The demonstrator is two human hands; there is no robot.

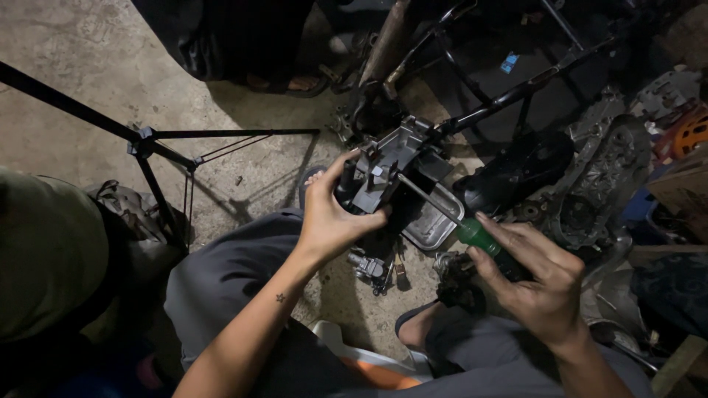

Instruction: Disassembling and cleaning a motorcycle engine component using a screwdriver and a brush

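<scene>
Two hands busy: left hand (332, 221) clamps grey plastic housing (383, 173), stiff, light imo; right hand (535, 276) wraps the green-handled screwdriver (472, 234).

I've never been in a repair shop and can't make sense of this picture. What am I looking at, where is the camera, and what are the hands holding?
The camera sits on a person's head and looks down at their own two hands and grey-trousered knees. The left hand grips a dark grey metal part with brackets. The right hand holds a screwdriver by its green handle, its shaft reaching into that part. Below them is a concrete floor with a shallow metal tray, small loose parts and, at right, engine pieces. A black tripod stands at left.
</scene>
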